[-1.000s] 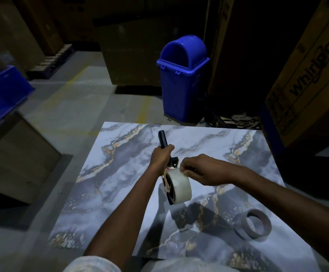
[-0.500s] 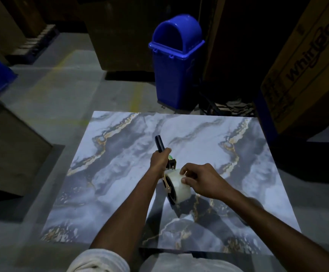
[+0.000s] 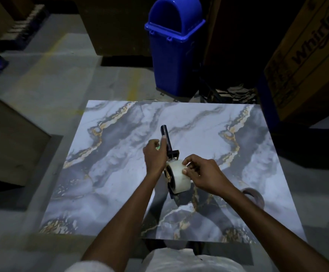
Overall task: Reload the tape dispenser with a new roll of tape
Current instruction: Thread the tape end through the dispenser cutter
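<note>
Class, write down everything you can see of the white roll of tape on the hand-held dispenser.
The white roll of tape is a wide, glossy, milky cylinder, seemingly plastic film, nearly full. It sits mounted on the black hand-held tape dispenser, axis roughly level, its dark hub side facing left. It appears raised above the marble-patterned table top. The right hand pinches its upper edge between thumb and fingertips; the left hand grips the dispenser handle beside it.

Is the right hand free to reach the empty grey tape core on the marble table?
Probably not yet: the right hand pinches the white tape roll on the black-handled dispenser. The grey core lies close by with nothing on it, so letting go should suffice.
</note>
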